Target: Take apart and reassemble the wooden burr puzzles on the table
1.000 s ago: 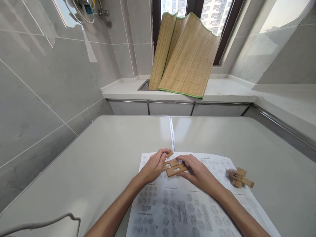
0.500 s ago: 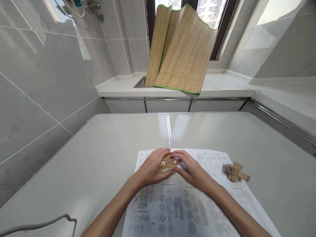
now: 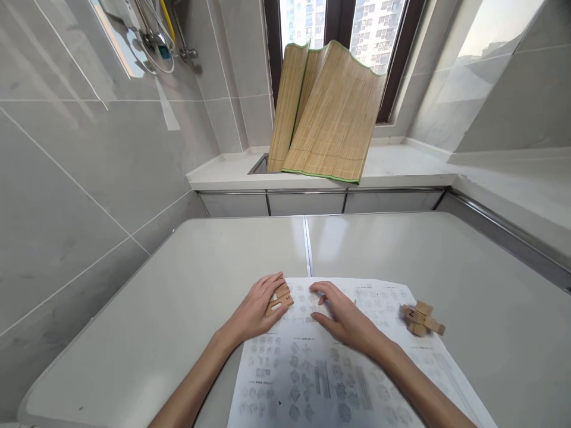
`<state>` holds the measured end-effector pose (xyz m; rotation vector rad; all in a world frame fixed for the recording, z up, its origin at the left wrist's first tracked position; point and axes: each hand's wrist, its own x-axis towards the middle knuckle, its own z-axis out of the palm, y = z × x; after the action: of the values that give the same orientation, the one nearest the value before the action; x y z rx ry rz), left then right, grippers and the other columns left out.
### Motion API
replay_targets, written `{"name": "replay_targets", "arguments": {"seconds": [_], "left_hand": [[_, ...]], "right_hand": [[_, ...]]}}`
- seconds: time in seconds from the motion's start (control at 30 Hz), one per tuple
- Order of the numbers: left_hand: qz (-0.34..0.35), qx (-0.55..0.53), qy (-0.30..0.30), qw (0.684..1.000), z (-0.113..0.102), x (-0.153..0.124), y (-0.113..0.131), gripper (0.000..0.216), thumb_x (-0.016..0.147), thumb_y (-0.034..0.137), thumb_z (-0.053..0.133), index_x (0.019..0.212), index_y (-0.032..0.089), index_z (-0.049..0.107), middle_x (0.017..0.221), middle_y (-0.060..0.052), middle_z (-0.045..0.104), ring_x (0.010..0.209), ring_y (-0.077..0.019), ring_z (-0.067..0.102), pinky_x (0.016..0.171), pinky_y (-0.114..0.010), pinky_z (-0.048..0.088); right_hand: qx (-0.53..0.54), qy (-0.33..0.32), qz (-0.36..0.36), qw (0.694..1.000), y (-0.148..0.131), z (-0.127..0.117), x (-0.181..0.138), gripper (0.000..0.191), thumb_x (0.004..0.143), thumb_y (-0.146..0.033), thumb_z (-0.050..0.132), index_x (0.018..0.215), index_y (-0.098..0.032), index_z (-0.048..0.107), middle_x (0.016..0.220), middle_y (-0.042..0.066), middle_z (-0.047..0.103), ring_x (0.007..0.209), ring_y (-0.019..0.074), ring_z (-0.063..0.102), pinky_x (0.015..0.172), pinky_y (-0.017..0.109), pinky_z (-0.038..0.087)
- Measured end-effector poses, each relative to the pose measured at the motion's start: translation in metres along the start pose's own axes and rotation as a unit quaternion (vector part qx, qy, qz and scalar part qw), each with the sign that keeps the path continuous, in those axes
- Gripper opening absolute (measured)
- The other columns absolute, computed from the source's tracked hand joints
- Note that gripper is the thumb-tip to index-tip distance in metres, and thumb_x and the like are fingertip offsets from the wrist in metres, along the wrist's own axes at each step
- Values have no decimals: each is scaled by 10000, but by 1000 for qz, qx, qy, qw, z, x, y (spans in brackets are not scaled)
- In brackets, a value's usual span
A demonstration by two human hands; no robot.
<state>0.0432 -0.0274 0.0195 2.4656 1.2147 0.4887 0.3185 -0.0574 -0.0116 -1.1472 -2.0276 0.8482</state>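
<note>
Flat wooden pieces (image 3: 282, 297) are clasped by the left hand (image 3: 255, 310), the right hand (image 3: 347, 316) is held apart, fingers (image 3: 323, 287) parted, above a printed sheet (image 3: 312, 330)

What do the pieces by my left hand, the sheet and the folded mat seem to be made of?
Pieces: probably wood, smooth-looking, from the tan colour and cut slot; grain is too small to tell.
Sheet: likely paper, matte, from its thin, flat look and grey print.
Mat: perhaps bamboo or straw, unpainted-looking, from its fine straw-coloured strips.
</note>
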Motion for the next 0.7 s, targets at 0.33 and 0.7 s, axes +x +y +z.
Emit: {"name": "replay_targets", "arguments": {"seconds": [0.33, 0.7], "left_hand": [[-142, 47, 75, 986, -15, -76, -28, 809, 916, 579, 680, 1581, 299, 314, 1691, -129, 285, 1538, -383, 300, 1208, -599, 363], [-202, 49, 132, 969, -9, -103, -25, 715, 942, 569, 629, 1547, 289, 369, 1607, -116, 431, 1471, -371, 421, 1186, -579, 407]], "right_hand": [[-4, 20, 20, 1000, -40, -27, -27, 330, 1005, -354, 572, 1333, -345, 543, 1340, 61, 655, 1100, 258, 696, 929, 437, 617], [66, 238, 276, 929, -5, -54, -142, 497, 744, -684, 725, 1014, -268, 755, 876, 61, 809, 772, 262, 776, 599, 267, 625]]}}
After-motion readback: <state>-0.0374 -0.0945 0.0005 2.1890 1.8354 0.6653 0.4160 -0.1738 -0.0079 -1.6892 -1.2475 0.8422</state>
